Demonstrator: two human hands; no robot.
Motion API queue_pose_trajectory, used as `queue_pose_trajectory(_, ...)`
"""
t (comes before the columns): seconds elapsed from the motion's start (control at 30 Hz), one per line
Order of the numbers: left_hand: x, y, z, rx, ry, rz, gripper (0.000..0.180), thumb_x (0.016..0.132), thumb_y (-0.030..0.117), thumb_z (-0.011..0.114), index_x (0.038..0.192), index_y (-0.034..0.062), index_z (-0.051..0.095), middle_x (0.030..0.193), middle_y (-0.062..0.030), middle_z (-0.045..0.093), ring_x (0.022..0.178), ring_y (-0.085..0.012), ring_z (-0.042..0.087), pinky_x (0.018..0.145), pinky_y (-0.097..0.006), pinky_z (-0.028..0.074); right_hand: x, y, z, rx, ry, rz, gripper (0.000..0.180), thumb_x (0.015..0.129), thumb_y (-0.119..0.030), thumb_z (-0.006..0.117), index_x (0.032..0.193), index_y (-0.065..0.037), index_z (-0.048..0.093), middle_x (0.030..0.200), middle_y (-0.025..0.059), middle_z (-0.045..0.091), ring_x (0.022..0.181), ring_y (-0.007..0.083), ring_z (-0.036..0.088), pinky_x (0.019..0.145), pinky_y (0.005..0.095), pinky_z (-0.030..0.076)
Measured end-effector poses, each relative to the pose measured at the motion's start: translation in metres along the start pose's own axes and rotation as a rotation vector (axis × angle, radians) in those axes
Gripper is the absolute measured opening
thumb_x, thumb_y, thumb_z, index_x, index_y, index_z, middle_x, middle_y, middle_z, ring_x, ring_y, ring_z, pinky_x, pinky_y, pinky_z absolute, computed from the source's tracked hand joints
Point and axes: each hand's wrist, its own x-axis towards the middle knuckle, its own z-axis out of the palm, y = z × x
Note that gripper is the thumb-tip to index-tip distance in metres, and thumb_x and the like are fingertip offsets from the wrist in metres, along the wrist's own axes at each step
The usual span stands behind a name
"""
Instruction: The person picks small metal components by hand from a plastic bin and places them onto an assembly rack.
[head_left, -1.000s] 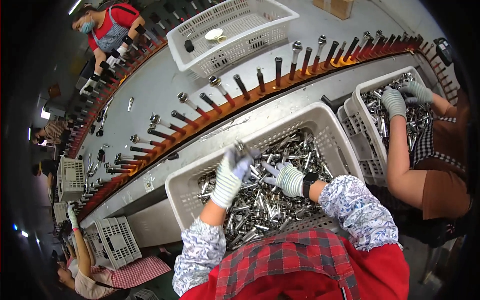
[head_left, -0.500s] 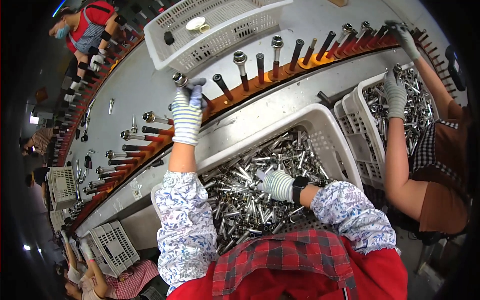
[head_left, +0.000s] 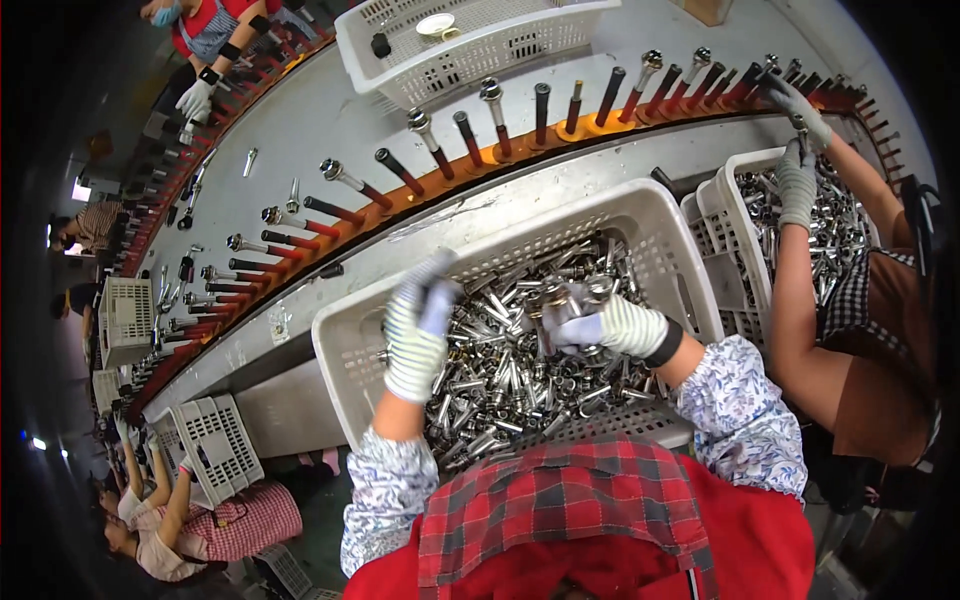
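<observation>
My right hand (head_left: pixel 622 326), in a striped glove, is closed on shiny chrome metal fittings (head_left: pixel 562 298) above the crate, somewhat blurred. My left hand (head_left: pixel 418 335), in a matching glove and smeared by motion, hovers over the crate's left part; thumb and fingers look apart, with nothing seen between them. Below both hands the white plastic crate (head_left: pixel 345 330) holds a heap of loose chrome fittings (head_left: pixel 500 400). Beyond it runs a curved orange track of upright dark-and-red pegs (head_left: pixel 405 172). A flared chrome fitting (head_left: pixel 335 170) caps one peg, and several others carry similar pieces.
A white basket (head_left: pixel 500 60) with a small dish stands on the metal table (head_left: pixel 300 120). At my right a co-worker's gloved hands (head_left: pixel 797 185) are at another crate (head_left: pixel 745 290) of fittings and the pegs. Other people and stacked crates (head_left: pixel 215 445) are on the left.
My left hand has let go of the fitting at the peg and come back over the crate. My right hand has risen from the heap with fittings. The view has shifted.
</observation>
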Motion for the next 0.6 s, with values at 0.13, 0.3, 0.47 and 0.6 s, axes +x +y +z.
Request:
queue_pose_trajectory(0.13,-0.033,0.007,0.042,-0.264,-0.373,-0.203,0.055,0.088,0.025,0.062,0.134,0.0009,0.041,0.114,-0.0152,0.058,0.098,-0.0181,0.059,0.084,-0.027,0.048,-0.025,-0.004,0.012,0.206,0.090,-0.060,0.024,0.080,-0.021,0.068,0.093,-0.003,0.057,0.071,0.0031,0.056,0.061,0.0116,0.052,0.058,0.0251,0.043)
queue_pose_trajectory(0.3,-0.035,-0.007,0.072,-0.133,-0.426,-0.166,0.061,0.081,0.038,0.068,0.128,0.0048,0.048,0.126,-0.0111,0.053,0.118,-0.0220,0.048,0.101,-0.036,0.037,-0.030,0.003,0.016,0.030,0.133,-0.212,0.020,0.084,-0.022,0.065,0.086,-0.002,0.061,0.075,0.0048,0.060,0.069,0.0139,0.056,0.066,0.0294,0.046)
queue_pose_trajectory(0.47,0.029,0.045,0.073,-0.365,-0.148,-0.178,0.028,0.087,0.017,0.062,0.112,0.0040,0.056,0.119,-0.0138,0.058,0.110,-0.0241,0.055,0.093,-0.036,0.045,-0.033,-0.029,0.016,0.135,0.297,-0.199,0.025,0.087,-0.023,0.065,0.100,-0.003,0.062,0.088,0.0048,0.064,0.087,0.0132,0.060,0.078,0.0272,0.049)
queue_pose_trajectory(0.6,0.137,0.042,0.074,-0.333,0.061,0.263,0.023,0.090,0.008,0.057,0.112,0.0022,0.053,0.111,-0.0124,0.062,0.099,-0.0178,0.059,0.085,-0.029,0.047,-0.033,-0.007,-0.013,0.303,0.432,-0.326,0.026,0.090,-0.017,0.059,0.110,-0.001,0.056,0.105,0.0139,0.065,0.098,0.0229,0.063,0.087,0.0357,0.050)
